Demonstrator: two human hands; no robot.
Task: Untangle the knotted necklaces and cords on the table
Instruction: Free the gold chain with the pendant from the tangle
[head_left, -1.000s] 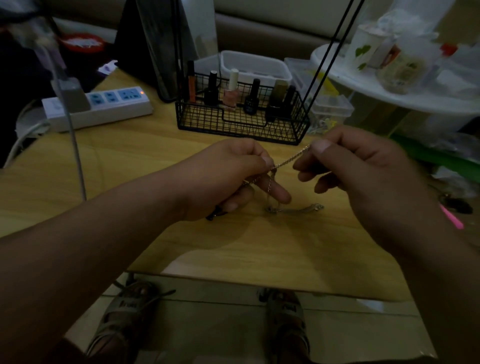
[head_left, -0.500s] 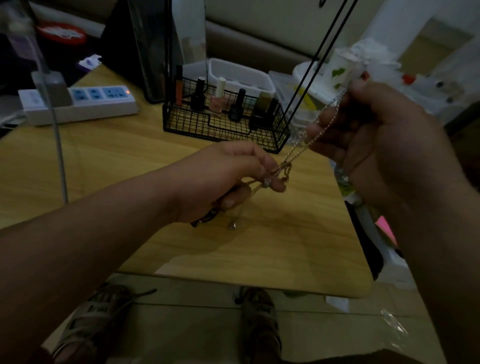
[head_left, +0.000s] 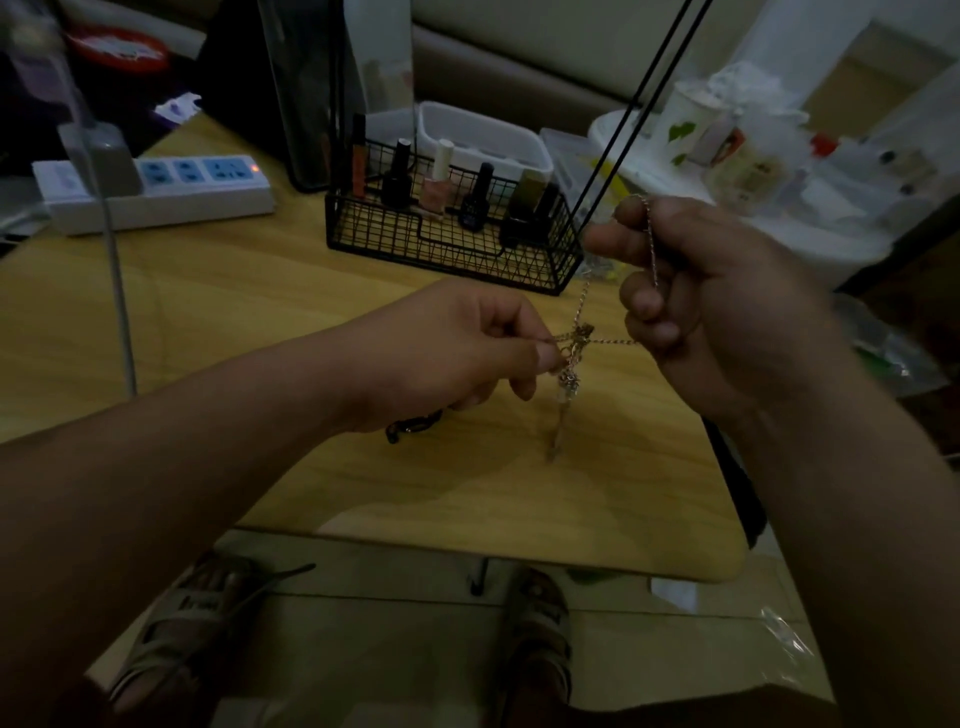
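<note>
Fingers (head_left: 543, 358) pinch a thin silvery chain (head_left: 613, 341), seemingly knotted midway.

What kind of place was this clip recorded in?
Most likely a home living room, not a workshop: a wooden table stands before what looks like a sofa, with a wire basket of nail polish bottles and a power strip on it.
</note>
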